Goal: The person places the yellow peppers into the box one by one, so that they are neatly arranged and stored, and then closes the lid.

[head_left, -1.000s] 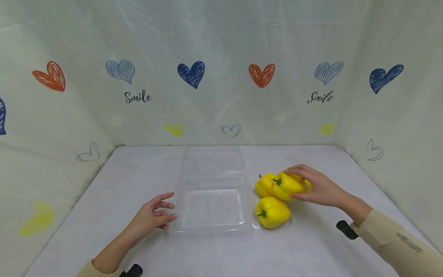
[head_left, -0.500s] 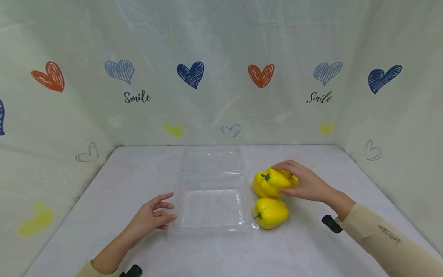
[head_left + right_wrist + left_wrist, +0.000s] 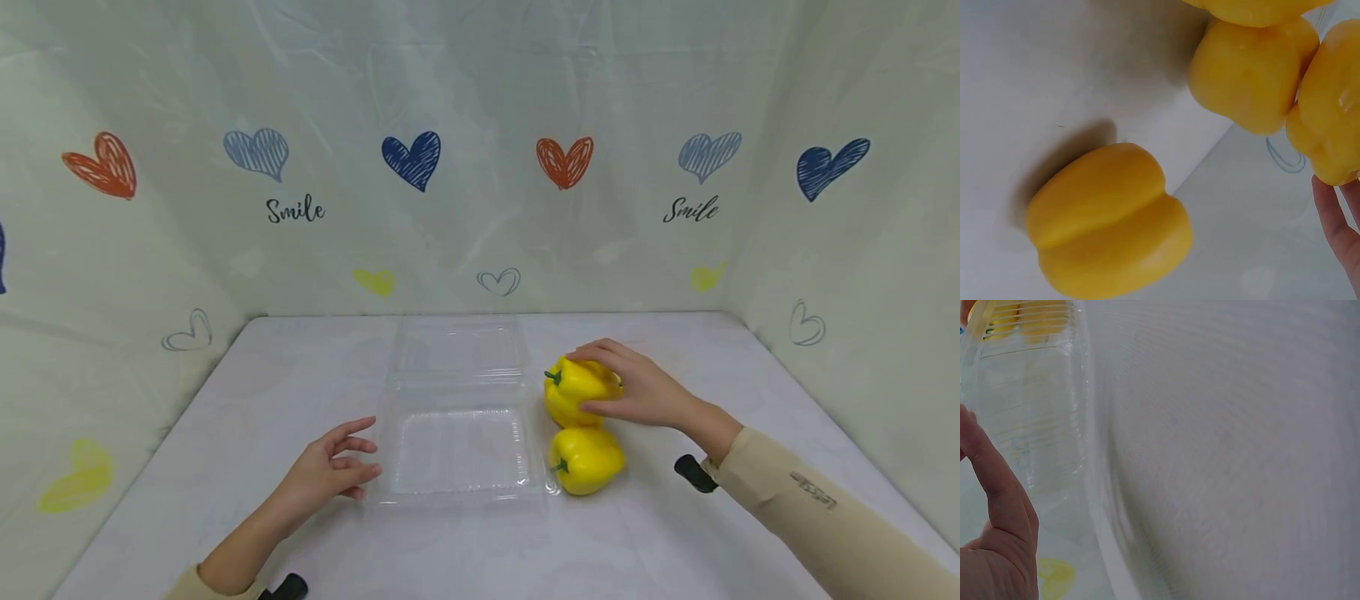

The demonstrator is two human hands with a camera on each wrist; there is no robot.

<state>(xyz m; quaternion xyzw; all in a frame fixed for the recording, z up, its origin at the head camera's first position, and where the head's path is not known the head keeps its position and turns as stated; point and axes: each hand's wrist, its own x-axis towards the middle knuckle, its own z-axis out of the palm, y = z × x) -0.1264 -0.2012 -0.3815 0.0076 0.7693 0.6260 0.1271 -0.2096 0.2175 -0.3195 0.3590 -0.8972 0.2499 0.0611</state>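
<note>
My right hand (image 3: 637, 387) grips a yellow bell pepper (image 3: 581, 381) with a green stem, thumb on the near side and fingers over the top. In the right wrist view the held pepper (image 3: 1335, 100) is at the right edge, fingertips against it. The held pepper partly hides another yellow pepper (image 3: 561, 410) behind it. A further pepper (image 3: 588, 461) lies in front, stem toward the left. In the right wrist view a separate pepper (image 3: 1110, 222) sits on the table. My left hand (image 3: 322, 471) is beside the left edge of a clear plastic clamshell container (image 3: 459, 502), fingers relaxed, holding nothing.
The container's lid (image 3: 459, 350) lies folded back toward the rear of the white table (image 3: 300, 358). Pale cloth walls (image 3: 480, 83) printed with hearts enclose the back and both sides. The peppers stand right of the container.
My right hand has moved left and slightly back with the held pepper, bringing it over the rear pepper and closer to the container. The left hand stays nearly still.
</note>
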